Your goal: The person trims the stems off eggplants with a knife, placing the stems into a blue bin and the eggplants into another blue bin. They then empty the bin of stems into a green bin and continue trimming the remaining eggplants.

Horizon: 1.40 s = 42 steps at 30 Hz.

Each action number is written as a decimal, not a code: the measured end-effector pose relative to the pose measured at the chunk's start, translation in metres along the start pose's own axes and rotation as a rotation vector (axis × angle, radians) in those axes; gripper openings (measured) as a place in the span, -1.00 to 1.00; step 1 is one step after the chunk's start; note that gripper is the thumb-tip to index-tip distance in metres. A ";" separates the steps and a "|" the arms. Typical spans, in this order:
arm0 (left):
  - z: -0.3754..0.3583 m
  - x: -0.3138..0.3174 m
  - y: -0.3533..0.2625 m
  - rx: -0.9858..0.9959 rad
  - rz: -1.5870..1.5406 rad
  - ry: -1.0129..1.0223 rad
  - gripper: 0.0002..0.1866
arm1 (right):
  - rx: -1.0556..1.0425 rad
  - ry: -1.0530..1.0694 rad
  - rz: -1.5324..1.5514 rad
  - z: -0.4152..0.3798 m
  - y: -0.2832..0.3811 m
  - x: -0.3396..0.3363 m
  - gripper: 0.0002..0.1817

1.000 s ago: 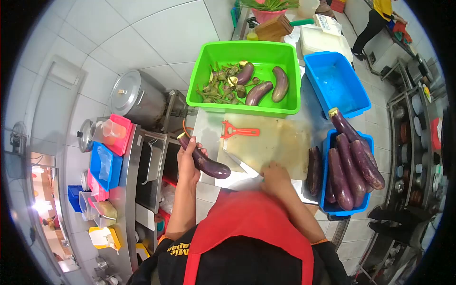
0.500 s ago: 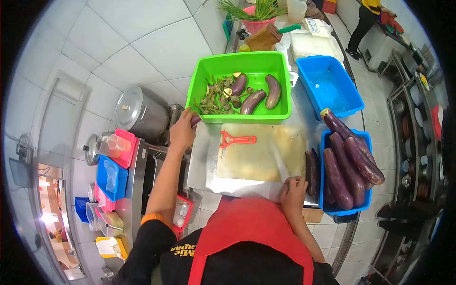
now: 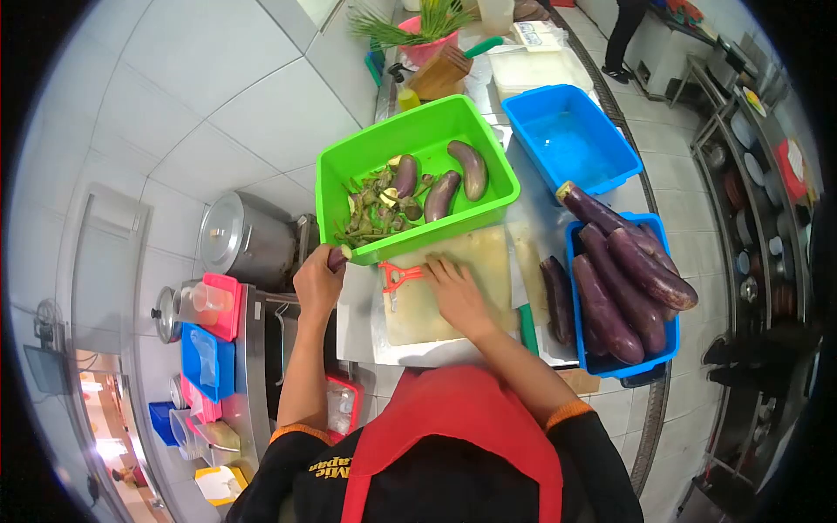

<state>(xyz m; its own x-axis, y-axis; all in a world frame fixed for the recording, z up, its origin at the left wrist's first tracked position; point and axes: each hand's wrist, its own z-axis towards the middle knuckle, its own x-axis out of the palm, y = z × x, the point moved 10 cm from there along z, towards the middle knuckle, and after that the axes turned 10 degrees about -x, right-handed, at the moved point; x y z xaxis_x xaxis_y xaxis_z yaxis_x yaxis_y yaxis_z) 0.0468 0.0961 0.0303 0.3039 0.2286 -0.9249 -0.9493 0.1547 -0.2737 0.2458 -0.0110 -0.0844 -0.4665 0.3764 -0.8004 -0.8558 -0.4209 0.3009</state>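
Note:
My left hand (image 3: 317,283) is closed around an eggplant (image 3: 337,256) whose pale cut end shows beside the green tub (image 3: 508,207); the rest of it is hidden in the hand. My right hand (image 3: 457,295) lies over the cutting board (image 3: 484,251), fingers on the handle of a red peeler (image 3: 398,275). The knife (image 3: 527,327), green-handled, rests at the board's right side, apart from both hands. Eggplants (image 3: 472,170) and a heap of cut-off stem ends (image 3: 375,209) lie in the green tub.
Several whole eggplants (image 3: 645,270) fill a blue tub (image 3: 660,357) on the right. One dark eggplant (image 3: 558,301) lies between board and tub. Another blue tub (image 3: 567,144) stands behind. A large pot (image 3: 253,244) is at the left; a person's leg (image 3: 624,39) shows far back.
My right hand has let go of the knife and moved left onto the peeler handle. My left hand still holds the eggplant, its cut end now plainly visible. The view has shifted.

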 end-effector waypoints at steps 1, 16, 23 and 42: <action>-0.001 -0.005 -0.002 0.001 -0.034 -0.026 -0.77 | -0.042 0.014 -0.090 0.010 0.002 0.013 -0.67; -0.142 0.001 -0.098 0.052 -0.176 0.646 -0.70 | 0.709 0.212 0.443 -0.081 0.008 -0.087 -0.61; -0.069 -0.034 -0.018 -0.468 -0.953 0.484 -0.64 | 0.257 0.045 -0.018 0.003 0.042 -0.093 -0.72; -0.035 0.022 -0.006 -0.623 -1.881 1.042 -0.39 | 0.438 0.379 0.206 -0.013 0.081 -0.071 -0.73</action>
<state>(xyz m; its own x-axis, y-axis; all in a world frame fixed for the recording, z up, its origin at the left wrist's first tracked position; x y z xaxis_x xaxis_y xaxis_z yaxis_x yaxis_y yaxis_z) 0.0562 0.0662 0.0025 0.6765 -0.2345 0.6982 0.3230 -0.7575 -0.5674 0.2128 -0.0827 -0.0097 -0.5891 -0.0306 -0.8075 -0.8062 -0.0455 0.5899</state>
